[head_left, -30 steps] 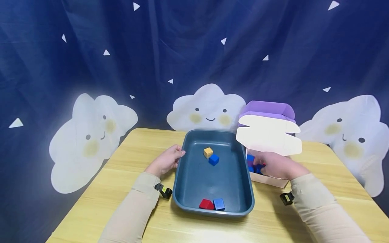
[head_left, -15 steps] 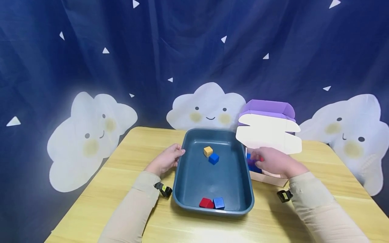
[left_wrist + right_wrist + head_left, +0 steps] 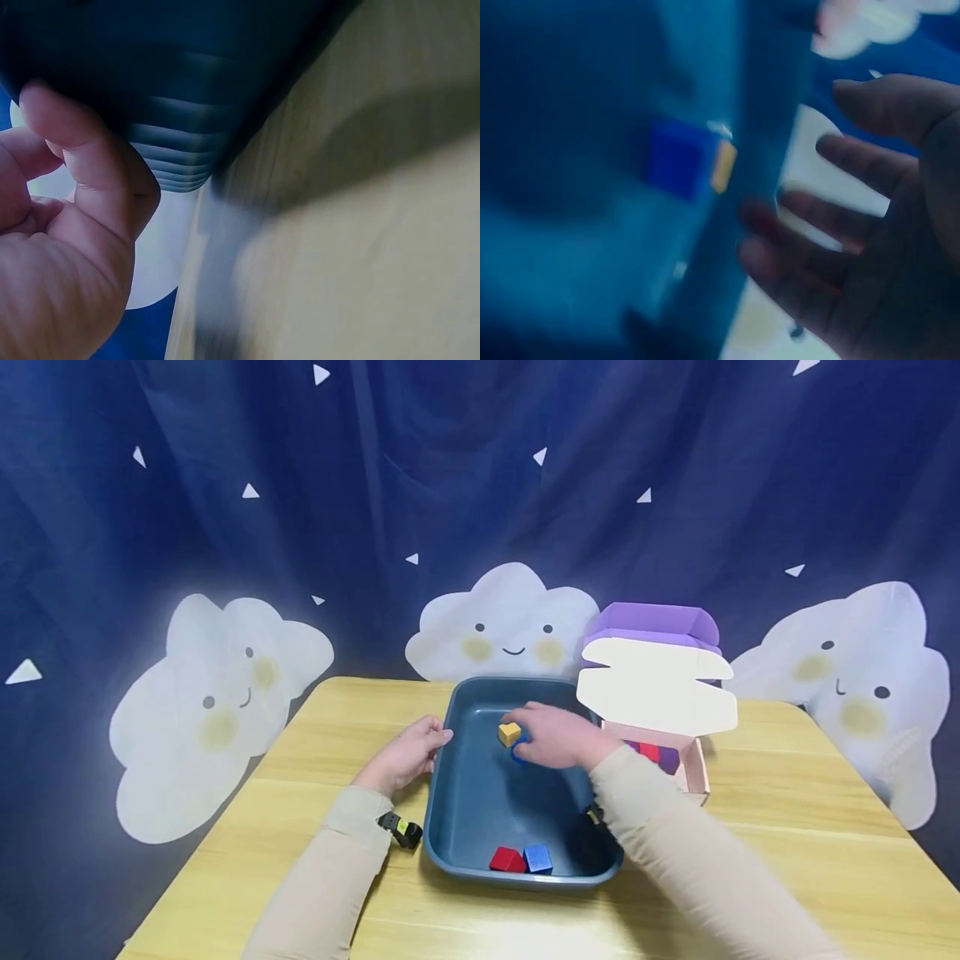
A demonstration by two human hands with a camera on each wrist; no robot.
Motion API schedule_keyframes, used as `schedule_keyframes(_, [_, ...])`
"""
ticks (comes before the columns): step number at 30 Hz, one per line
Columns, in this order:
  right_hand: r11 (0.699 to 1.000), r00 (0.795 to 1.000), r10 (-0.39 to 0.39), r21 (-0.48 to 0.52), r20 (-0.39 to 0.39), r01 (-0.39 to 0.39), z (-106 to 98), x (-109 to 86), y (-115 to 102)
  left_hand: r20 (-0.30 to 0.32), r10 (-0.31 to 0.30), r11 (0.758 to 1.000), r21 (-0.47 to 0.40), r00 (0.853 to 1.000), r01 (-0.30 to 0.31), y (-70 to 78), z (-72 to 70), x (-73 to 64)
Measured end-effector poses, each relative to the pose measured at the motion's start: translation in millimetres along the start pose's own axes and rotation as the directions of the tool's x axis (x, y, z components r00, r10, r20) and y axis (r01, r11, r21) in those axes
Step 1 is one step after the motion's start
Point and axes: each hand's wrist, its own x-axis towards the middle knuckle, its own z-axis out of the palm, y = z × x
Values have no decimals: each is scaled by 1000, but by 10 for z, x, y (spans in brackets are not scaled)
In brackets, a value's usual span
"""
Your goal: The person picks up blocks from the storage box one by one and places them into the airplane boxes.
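Note:
A dark blue-grey tray (image 3: 480,810) lies on the table, and my left hand (image 3: 401,756) holds its left rim; in the left wrist view the thumb and fingers are bent at the tray's edge. Over the tray's far half hovers my right hand (image 3: 558,739), fingers spread and bare of any object in the right wrist view (image 3: 870,225). Just by its fingertips sit a yellow cube (image 3: 509,734) and a blue cube (image 3: 676,159), the latter partly covered by the hand in the head view. A red block (image 3: 507,860) and another blue block (image 3: 537,858) lie at the tray's near edge.
To the right of the tray stands a small cardboard box (image 3: 697,768) with its white-lined lid (image 3: 652,685) raised. Red and purple blocks (image 3: 649,752) show inside it. A dark blue curtain (image 3: 480,460) with cloud patterns hangs behind the wooden table (image 3: 787,827).
My right hand has left the box and swung left over the tray, near the yellow and blue cubes. The left hand stays at the tray's rim. The head view has shifted slightly.

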Motion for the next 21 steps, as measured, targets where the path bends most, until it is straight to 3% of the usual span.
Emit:
schedule_keyframes(5, [989,990,130,-83,61,-125,312,220,-133,1,-6,1000,0,1000,6,-37,12,-3])
schedule_keyframes(8, [978,984,168,-136,64,-159,431,274,-150,10,3,1000,-9,1000,-3,-39,19,1])
schedule_keyframes(14, [978,995,104,-182,-5,-104,479,300,-139,16,16,1000,-7,1000,-16,-10,3,22])
schedule_keyframes(21, [998,989,-8,-65,-149,-2,300,245,-99,9,-4,1000,-1,1000,4,4,-12,3])
